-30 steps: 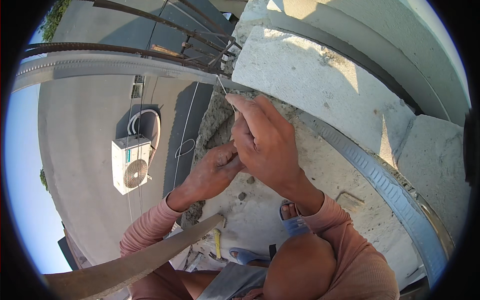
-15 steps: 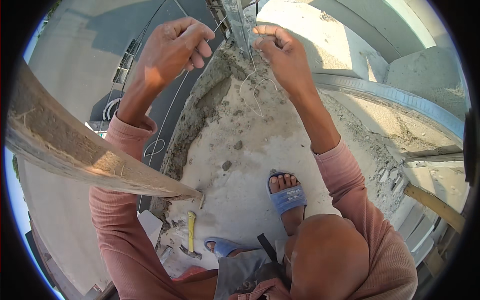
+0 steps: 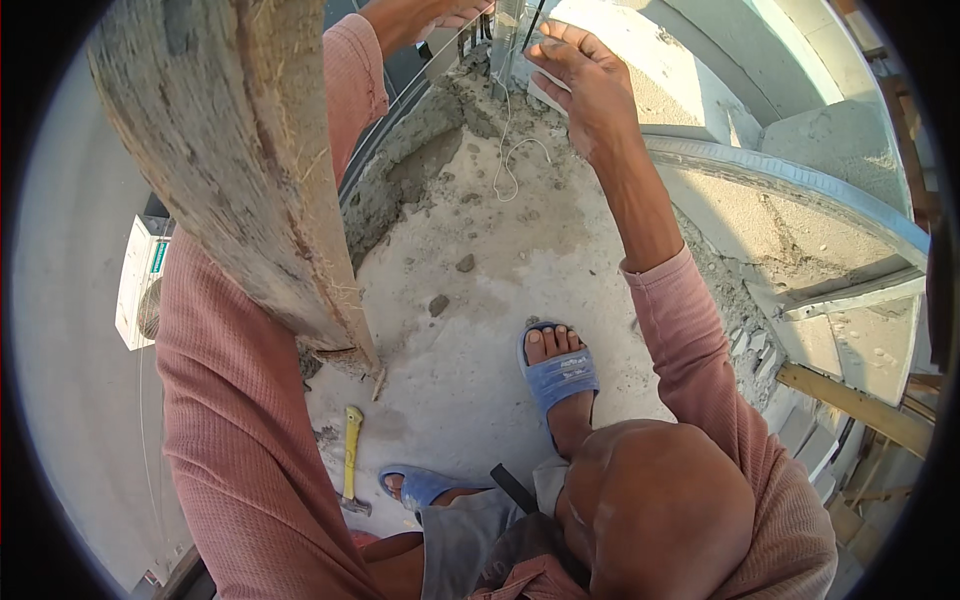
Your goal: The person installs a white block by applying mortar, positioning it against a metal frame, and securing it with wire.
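My right hand [image 3: 592, 90] is raised at the top, beside an upright grey metal post [image 3: 506, 50]. Its thumb and forefinger are drawn together next to a thin dark rod [image 3: 534, 24]; what they pinch is too small to make out. My left hand [image 3: 428, 14] is across the post, cut by the upper edge, its visible fingers curled and their contents hidden. A thin white string [image 3: 507, 120] hangs down the post and ends in a loose loop on the rough concrete. Another pale line slants down-left past my left hand.
A thick wooden post [image 3: 260, 170] leans across my left arm. A yellow-handled hammer [image 3: 352, 450] lies by my sandalled feet on the concrete floor [image 3: 480, 280]. A curved metal rail [image 3: 800, 170] runs right, above a wooden beam [image 3: 855, 408]. An air-conditioner unit [image 3: 137, 280] is below left.
My left hand has moved up and right, mostly out of view. My right hand has shifted slightly right. The wooden post looks larger and further right as the view has shifted.
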`<state>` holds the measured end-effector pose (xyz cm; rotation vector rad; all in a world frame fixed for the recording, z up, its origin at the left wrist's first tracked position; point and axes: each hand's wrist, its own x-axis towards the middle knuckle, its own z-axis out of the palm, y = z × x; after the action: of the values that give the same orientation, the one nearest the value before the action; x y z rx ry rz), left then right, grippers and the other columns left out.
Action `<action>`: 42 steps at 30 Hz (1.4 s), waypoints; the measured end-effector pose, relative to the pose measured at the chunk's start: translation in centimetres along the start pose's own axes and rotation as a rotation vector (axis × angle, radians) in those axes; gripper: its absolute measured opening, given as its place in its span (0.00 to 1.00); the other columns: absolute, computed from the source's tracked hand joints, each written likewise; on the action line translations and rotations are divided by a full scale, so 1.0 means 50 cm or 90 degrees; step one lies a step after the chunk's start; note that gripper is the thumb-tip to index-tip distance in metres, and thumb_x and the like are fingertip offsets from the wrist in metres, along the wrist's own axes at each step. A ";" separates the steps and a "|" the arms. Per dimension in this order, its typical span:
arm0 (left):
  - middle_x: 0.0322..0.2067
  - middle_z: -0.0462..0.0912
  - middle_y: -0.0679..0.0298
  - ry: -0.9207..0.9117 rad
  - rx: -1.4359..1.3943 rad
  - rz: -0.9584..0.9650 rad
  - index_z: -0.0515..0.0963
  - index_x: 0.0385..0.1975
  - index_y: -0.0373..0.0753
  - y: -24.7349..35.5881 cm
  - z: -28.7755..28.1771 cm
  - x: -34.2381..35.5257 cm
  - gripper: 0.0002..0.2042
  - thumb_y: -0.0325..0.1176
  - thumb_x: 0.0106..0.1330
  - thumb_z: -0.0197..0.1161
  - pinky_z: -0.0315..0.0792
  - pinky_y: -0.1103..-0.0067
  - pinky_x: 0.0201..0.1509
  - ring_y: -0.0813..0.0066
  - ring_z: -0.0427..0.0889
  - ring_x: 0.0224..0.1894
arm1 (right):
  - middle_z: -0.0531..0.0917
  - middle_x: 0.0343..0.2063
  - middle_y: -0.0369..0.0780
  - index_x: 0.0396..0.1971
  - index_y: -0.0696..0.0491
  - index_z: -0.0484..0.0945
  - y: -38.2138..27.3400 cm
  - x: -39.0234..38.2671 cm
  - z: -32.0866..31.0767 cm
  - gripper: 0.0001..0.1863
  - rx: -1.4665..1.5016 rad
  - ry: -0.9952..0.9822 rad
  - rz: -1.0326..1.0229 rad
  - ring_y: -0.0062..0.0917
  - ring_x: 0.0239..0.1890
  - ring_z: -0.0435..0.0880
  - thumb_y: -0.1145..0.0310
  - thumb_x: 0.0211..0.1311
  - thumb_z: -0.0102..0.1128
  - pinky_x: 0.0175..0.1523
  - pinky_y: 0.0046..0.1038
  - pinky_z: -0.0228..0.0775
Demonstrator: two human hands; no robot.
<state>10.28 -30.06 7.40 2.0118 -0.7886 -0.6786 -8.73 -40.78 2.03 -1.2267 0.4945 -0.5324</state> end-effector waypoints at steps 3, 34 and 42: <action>0.55 0.82 0.41 0.019 0.085 0.055 0.77 0.56 0.31 0.003 -0.001 -0.004 0.25 0.49 0.73 0.55 0.75 0.63 0.59 0.47 0.83 0.54 | 0.87 0.41 0.35 0.49 0.52 0.81 0.007 0.005 0.002 0.11 0.002 0.005 0.017 0.22 0.49 0.85 0.68 0.70 0.62 0.60 0.32 0.75; 0.32 0.87 0.47 -0.002 0.262 0.235 0.84 0.49 0.40 0.058 0.012 -0.018 0.18 0.47 0.70 0.63 0.78 0.68 0.35 0.52 0.87 0.34 | 0.80 0.35 0.39 0.49 0.60 0.79 -0.009 -0.047 -0.072 0.12 -0.066 0.062 0.025 0.28 0.36 0.89 0.70 0.72 0.55 0.44 0.30 0.84; 0.31 0.85 0.45 0.298 0.243 0.196 0.79 0.40 0.33 0.068 0.088 -0.125 0.17 0.44 0.71 0.61 0.76 0.62 0.38 0.52 0.86 0.33 | 0.81 0.35 0.39 0.49 0.61 0.79 -0.007 -0.048 -0.065 0.13 -0.067 0.056 0.008 0.28 0.37 0.89 0.71 0.71 0.55 0.45 0.28 0.84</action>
<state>2.16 -29.19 9.20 2.1949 -0.9586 0.1341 -12.62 -41.78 1.67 -1.3041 0.6104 -0.5573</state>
